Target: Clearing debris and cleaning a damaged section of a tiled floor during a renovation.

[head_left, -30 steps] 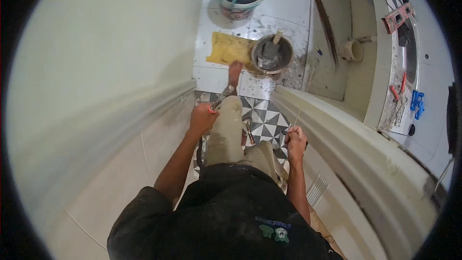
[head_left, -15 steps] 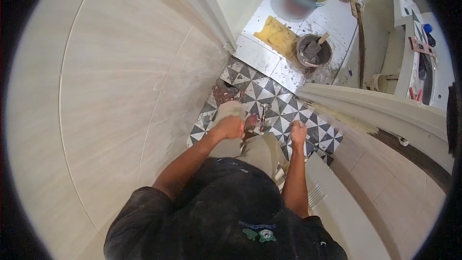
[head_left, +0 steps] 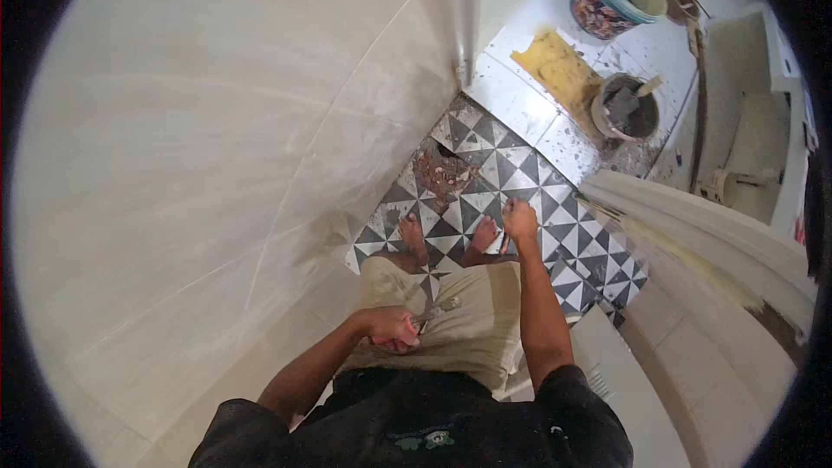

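Note:
In my left hand [head_left: 390,328], held low over my lap, is a slim grey metal tool [head_left: 444,305] that looks like a chisel. Its fingers are wrapped round one end, and the other end points right over my shorts. My right hand [head_left: 520,220] reaches forward, closed, just beyond my right foot. A short stretch of hammer handle [head_left: 505,244] shows below it; the palm hides the head. Ahead of my bare feet, a broken patch of reddish rubble [head_left: 440,175] interrupts the black-and-white patterned tile floor [head_left: 503,175] by the left wall.
Beyond the white threshold stand a bucket of grey mortar [head_left: 626,107] with a trowel in it and a taller printed bucket [head_left: 611,7]. A stained yellow sheet [head_left: 559,65] lies between them. A pale tiled wall [head_left: 260,147] rises close on my left; a white door frame [head_left: 693,208] is on the right.
My left hand has drawn back toward my lap, showing the metal tool. The right hand has moved forward onto the hammer lying on the floor. My legs have parted, uncovering the rubble.

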The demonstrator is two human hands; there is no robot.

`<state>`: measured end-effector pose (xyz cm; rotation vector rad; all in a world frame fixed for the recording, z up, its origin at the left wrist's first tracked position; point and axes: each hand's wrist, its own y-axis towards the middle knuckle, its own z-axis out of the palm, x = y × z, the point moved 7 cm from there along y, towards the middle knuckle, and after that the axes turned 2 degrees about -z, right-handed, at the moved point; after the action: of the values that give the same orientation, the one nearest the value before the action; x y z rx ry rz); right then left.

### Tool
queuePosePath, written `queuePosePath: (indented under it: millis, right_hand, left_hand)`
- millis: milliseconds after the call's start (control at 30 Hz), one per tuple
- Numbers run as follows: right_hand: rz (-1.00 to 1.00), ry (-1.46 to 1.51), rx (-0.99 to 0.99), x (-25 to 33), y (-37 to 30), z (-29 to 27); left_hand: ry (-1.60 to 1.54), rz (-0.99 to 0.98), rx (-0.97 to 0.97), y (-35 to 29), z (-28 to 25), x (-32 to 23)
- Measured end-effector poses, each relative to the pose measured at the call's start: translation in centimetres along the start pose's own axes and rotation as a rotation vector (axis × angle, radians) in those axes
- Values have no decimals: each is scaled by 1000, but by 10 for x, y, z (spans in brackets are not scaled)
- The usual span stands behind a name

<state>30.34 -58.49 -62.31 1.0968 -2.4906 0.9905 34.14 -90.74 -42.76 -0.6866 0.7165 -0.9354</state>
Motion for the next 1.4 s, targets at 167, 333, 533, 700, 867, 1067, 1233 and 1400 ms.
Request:
queuePosePath:
  millis: [167,333,533,700,867,1067,1233,1400]
  right_hand:
    - [-277,-261,106,50,109,120]
    - [-564,-518,128,75,205,233]
    - [-752,-709,240,70,255,336]
    - [-912,-554,9,16,292,354]
    - [-931,-571,48,53,266,358]
    - [-853,-632,34,60,227,325]
    - [-749,-739,88,46,240,339]
    - [-736,-588,71,32,257,351]
  left_hand:
    - [-64,73,-130,40,-85,14]
    - [135,230,-201,108,-177,-2]
    - [201,294,-259,168,-241,-14]
    - [224,519,-359,202,-258,-21]
    - [155,643,-452,200,-262,0]
    - [301,832,-537,191,-262,18]
    - [289,776,-478,193,-263,21]
    - [341,724,-481,192,-266,18]
